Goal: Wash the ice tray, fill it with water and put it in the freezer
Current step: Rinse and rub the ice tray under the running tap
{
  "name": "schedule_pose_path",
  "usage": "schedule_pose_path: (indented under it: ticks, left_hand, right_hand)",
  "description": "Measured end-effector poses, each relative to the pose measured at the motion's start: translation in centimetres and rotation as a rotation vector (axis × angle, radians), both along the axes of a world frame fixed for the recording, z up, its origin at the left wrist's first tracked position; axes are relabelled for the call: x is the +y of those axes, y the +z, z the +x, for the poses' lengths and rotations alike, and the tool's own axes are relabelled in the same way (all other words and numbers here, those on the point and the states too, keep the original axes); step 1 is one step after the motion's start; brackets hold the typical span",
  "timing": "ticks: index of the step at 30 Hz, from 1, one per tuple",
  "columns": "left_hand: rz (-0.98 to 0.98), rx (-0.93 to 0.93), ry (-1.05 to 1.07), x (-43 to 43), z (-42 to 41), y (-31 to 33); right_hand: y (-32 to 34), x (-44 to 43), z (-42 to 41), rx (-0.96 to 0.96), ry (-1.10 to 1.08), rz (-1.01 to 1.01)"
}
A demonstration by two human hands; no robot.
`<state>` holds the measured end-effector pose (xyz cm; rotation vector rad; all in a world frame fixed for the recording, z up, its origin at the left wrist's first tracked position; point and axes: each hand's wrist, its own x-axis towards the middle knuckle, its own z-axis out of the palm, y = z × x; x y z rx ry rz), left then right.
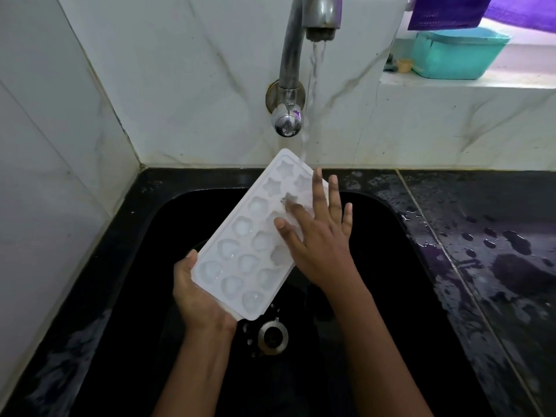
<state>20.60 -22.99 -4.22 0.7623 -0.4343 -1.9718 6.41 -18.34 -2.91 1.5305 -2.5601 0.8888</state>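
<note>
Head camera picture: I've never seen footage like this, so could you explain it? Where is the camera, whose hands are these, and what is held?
There is no machine here. A person wears one wide-angle camera on the head, looking forward and down, so the hands reach in from the bottom of the picture. The left hand holds a white tray by its near end, over a black sink. The right hand lies on the tray with fingers spread and straight, holding nothing. A tap is running, and its water lands at the tray's far end. To the right is a wet dark counter. A teal tub stands on the ledge behind it.
</note>
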Motion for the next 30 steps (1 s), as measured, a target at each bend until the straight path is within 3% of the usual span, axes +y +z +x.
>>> schedule_pose_path:
  ticks: [5,11,16,20,25,30]
  left_hand:
    - [0.027,-0.022,-0.056,0.7,-0.7,0.0]
    - [0.028,-0.001,-0.027,0.1,0.1,0.3]
    - [0.051,-0.020,-0.088,0.8,-0.5,0.7]
    - [0.037,-0.028,-0.055,0.2,0.1,0.6]
    - [0.047,-0.080,-0.019,0.1,0.4,0.0]
    - [0.025,-0.058,-0.024,0.4,0.3,0.1]
  right_hand:
    - [0.2,0.3,-0.3,0.081,-0.159,-0.015]
    - [0.3,0.1,0.2,-0.016,-0.002,0.044]
    - [0.4,0.1,0.2,0.026,-0.126,0.040]
    - [0.1,-0.4,0.9,-0.041,0.028,0.050]
    - [1.1,0.4,-0.5,-0.183,0.059,-0.038]
    - [1.7,0.8,-1.2,-0.155,-0.047,-0.182]
